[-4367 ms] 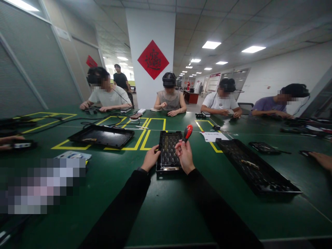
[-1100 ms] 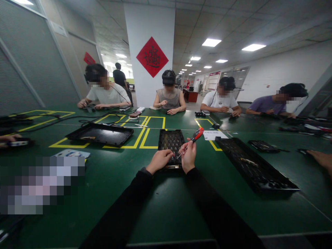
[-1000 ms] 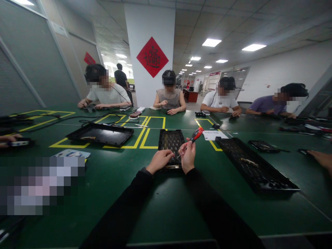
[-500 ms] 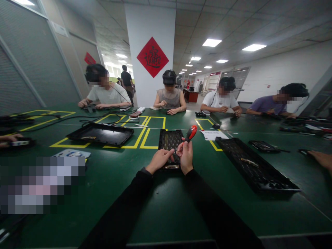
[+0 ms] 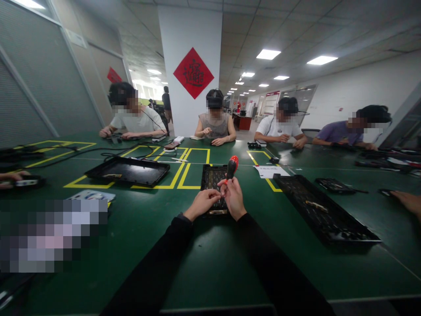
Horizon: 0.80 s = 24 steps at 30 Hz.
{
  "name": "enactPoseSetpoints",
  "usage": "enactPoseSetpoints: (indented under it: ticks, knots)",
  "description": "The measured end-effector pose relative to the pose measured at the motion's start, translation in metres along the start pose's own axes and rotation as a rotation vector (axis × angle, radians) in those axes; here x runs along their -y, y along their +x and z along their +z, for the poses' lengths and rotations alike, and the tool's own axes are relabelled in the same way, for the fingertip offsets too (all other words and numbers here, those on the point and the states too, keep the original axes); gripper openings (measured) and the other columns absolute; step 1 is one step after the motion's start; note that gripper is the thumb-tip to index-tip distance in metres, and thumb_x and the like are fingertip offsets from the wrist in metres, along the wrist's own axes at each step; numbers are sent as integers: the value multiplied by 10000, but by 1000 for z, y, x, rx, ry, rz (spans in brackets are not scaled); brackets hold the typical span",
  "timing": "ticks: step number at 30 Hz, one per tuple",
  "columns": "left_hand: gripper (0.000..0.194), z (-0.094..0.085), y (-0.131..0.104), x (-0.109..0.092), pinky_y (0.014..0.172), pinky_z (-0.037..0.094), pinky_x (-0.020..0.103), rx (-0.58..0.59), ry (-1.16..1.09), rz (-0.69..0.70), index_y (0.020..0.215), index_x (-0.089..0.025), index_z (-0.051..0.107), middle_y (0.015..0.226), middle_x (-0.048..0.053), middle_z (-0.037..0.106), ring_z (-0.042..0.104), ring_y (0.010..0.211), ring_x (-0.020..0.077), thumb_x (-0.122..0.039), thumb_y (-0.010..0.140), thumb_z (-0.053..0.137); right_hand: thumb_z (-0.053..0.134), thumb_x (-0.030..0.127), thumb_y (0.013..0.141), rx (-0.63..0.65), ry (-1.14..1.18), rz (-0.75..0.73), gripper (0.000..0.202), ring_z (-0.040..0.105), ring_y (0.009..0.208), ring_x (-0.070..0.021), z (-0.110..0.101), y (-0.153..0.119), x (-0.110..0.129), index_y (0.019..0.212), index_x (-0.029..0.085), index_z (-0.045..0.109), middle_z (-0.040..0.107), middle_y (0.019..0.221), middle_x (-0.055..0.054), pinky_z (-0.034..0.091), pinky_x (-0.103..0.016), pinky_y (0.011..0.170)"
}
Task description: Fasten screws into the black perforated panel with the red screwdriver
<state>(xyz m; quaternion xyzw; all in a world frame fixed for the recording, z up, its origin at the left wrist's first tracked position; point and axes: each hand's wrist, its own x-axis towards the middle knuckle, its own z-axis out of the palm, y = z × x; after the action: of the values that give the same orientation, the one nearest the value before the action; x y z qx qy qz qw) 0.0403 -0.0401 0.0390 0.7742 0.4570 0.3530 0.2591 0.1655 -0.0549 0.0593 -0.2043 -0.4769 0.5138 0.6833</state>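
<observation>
My right hand (image 5: 235,201) is closed round a screwdriver (image 5: 233,166) with a red-and-black handle. Its handle points up, and its lower end is hidden by the fingers. Thumb and fingertips of my left hand (image 5: 201,203) are pressed together close to the right fingers; anything between them is too small to make out. Under both hands lies a small black tray (image 5: 208,174) with many small bright bits in it. At its near end is a pale strip (image 5: 217,212).
Left of the tray lies a wide black shallow tray (image 5: 144,170). A long black tray (image 5: 342,226) holding a brownish piece (image 5: 316,205) is at right, near a white paper (image 5: 272,171). Co-workers sit across the green table (image 5: 204,272); other people's hands show at both sides.
My right hand has turned the screwdriver more upright, its handle moving left. The fingertips of both hands have come together over the tray.
</observation>
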Motion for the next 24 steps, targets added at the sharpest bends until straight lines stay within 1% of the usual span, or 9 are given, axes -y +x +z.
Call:
enactPoseSetpoints:
  ticks: [2,4,6,8,9,11,15,20,24]
  knots:
    - [273,-1,2,5,781,419,257,-89,-30,34,869,-169,651,862,30,644,561,813,153,-354,783,470,451,386,842,13,-7,8,188,432,506,-67,0,0,0,897,207,464,602,796,-4,373,-198,500]
    - [261,-5,5,16,848,404,278,-238,-38,44,901,-175,637,926,43,625,549,898,163,-327,800,451,433,403,848,14,-5,7,213,434,509,-69,0,1,-1,896,200,482,605,819,-19,372,-203,502]
    - [263,-11,8,32,869,404,304,-391,-13,-36,954,-176,621,970,62,600,537,943,175,-307,798,454,404,427,855,-5,-5,3,274,428,507,-71,-1,2,-1,934,190,515,592,822,-31,361,-206,485]
    - [296,-17,11,50,869,412,323,-462,-1,-150,1031,-171,589,1017,79,577,541,950,183,-282,774,491,376,461,854,-26,-19,8,350,421,504,-74,0,2,-1,973,178,544,577,817,-38,352,-210,470]
    - [323,-18,12,58,867,414,327,-472,-6,-197,1057,-164,573,1033,88,571,545,951,186,-279,762,510,376,475,848,-33,-33,12,375,417,502,-74,0,2,-1,984,175,555,570,812,-37,349,-211,465]
    - [384,-19,13,70,852,422,325,-439,-39,-239,1124,-157,525,1056,100,570,557,940,183,-296,766,513,433,474,821,-41,-70,18,371,403,493,-67,2,1,-1,998,177,568,558,800,-24,335,-203,452]
    - [426,-12,13,75,862,414,331,-342,-15,-220,1171,-182,483,1092,87,578,567,932,180,-283,759,524,583,372,749,-38,-117,22,300,385,477,-41,5,0,-1,981,183,573,551,791,7,307,-181,438]
    - [432,-8,15,73,867,413,336,-335,-7,-227,1183,-171,480,1122,93,572,575,905,175,-224,755,500,505,363,809,-2,-45,-13,246,468,514,-48,4,1,-3,1004,212,500,588,916,-17,374,-192,492]
    - [434,-9,14,74,858,421,329,-329,-11,-220,1190,-167,479,1131,94,567,582,882,167,-224,760,483,418,419,844,-41,-31,-26,253,467,512,-54,2,2,-4,940,201,505,594,911,-29,377,-192,479]
